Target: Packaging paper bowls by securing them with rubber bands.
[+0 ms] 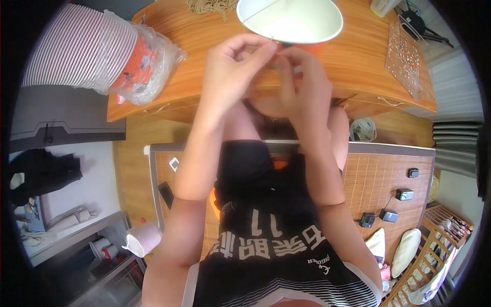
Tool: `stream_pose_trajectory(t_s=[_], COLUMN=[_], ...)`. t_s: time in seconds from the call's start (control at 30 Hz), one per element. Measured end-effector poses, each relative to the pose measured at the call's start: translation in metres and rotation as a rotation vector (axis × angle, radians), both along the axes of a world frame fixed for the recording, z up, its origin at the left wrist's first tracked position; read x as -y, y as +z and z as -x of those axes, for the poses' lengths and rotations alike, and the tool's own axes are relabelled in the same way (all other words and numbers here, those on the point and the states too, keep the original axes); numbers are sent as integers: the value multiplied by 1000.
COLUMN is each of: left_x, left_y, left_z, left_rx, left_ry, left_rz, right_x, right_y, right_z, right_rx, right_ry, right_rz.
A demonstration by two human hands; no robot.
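At desk (358,66), two hands (228,71), one open bucket (302,25)

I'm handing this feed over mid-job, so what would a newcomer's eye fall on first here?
First, probably the open white-lined bucket at top centre, on the wooden desk, with the left hand and right hand close together just below it in the picture. Next, the tall stack of nested buckets at upper left, partly wrapped in clear plastic.
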State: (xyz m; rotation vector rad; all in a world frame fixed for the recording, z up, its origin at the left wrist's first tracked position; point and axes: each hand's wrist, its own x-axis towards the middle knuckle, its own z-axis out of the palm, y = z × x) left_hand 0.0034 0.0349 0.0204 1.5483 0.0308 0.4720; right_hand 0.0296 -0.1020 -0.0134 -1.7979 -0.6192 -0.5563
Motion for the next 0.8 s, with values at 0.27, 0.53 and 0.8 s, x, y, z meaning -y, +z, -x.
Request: stream_pose_trajectory(t_s=[0.27, 0.53, 0.8], left_x=[-3, 10, 14], left_y=[-2, 1, -4], left_z=[6, 6, 4], left_rx=[-42, 169, 263], left_ry=[-14, 147, 147], left_rz=[-182, -501, -484], right_x=[31, 39, 39], right_y=[24, 46, 41], right_z=[-22, -48, -46], right_rx=[553, 804, 573], right_ry=[-139, -70, -31], right_rz=[439, 472, 353])
